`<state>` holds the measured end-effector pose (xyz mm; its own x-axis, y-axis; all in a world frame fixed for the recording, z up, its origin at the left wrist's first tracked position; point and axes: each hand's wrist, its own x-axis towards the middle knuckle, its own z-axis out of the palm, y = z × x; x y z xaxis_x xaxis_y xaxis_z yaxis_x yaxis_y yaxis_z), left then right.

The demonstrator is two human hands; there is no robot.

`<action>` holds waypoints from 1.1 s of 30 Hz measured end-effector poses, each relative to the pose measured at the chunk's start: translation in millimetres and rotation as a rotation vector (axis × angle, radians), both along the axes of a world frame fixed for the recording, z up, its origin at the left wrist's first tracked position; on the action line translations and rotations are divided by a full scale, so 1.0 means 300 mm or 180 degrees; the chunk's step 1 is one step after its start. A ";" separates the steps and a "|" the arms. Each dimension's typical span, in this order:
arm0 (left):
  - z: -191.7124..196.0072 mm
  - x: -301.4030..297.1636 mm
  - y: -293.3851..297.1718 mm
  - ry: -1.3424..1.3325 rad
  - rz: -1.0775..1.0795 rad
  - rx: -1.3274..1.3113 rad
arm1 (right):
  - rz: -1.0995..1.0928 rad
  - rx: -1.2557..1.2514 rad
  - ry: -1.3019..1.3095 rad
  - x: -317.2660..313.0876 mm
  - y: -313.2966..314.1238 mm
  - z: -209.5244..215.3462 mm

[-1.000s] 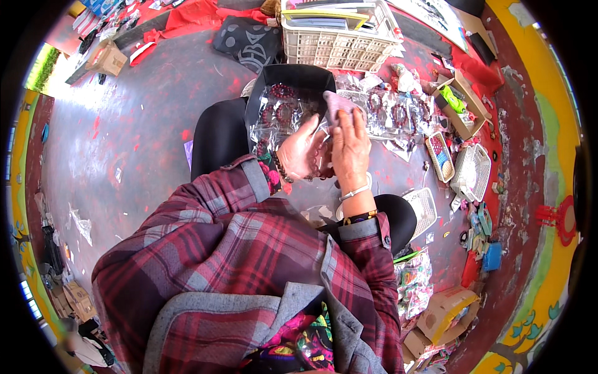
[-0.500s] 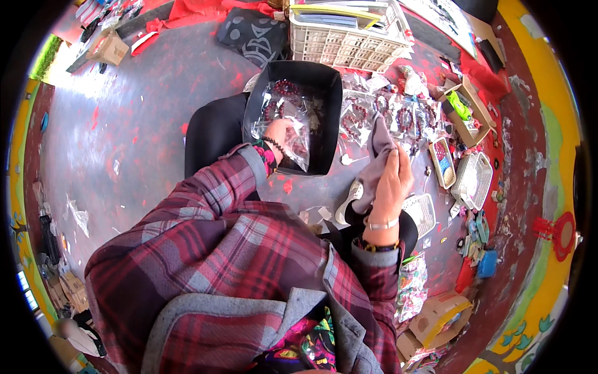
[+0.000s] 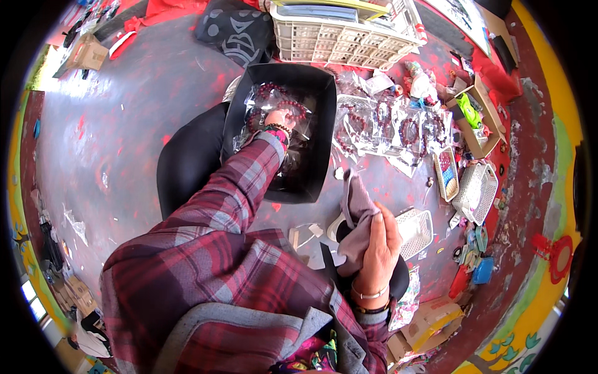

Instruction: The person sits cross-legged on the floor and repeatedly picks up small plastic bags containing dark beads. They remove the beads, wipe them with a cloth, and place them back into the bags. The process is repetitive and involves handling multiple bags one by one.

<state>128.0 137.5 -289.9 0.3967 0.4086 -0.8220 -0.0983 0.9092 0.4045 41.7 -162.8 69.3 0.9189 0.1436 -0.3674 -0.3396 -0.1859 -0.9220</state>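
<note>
Inside a deep black box (image 3: 324, 124) lie several red bead bracelets (image 3: 270, 91) in clear plastic bags. My left hand (image 3: 280, 118) reaches into the box, its fingers curled at a bagged bead bracelet (image 3: 296, 108); the fingertips are partly hidden. Lower right of the box, my right hand (image 3: 381, 246) is closed on a greyish-mauve cloth (image 3: 358, 202) that sticks up past the fingers. More bagged bead bracelets (image 3: 408, 129) are spread on the floor to the right of the box.
A cream plastic crate (image 3: 342, 40) stands beyond the box, beside a dark patterned bag (image 3: 233, 31). To the right are a cardboard box (image 3: 476, 115), a small tray of beads (image 3: 446, 171) and white baskets (image 3: 415, 232). My dark-trousered leg (image 3: 187, 156) borders the box's left side.
My left hand has moved farther into the box, among the bagged bracelets. My right hand, with the cloth, has come lower and nearer to me. The whole view has shifted slightly.
</note>
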 end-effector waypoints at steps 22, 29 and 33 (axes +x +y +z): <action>-0.180 0.147 0.028 0.2061 -0.3408 0.4484 | -0.0069 0.0497 0.1061 0.068 0.064 -0.006; -0.040 0.136 0.040 0.2205 -0.2829 0.4367 | 0.0118 0.0745 0.1321 0.063 0.027 0.013; 0.093 0.210 -0.077 0.1134 -0.1553 0.6110 | 0.0327 0.0891 0.1338 0.040 0.011 0.041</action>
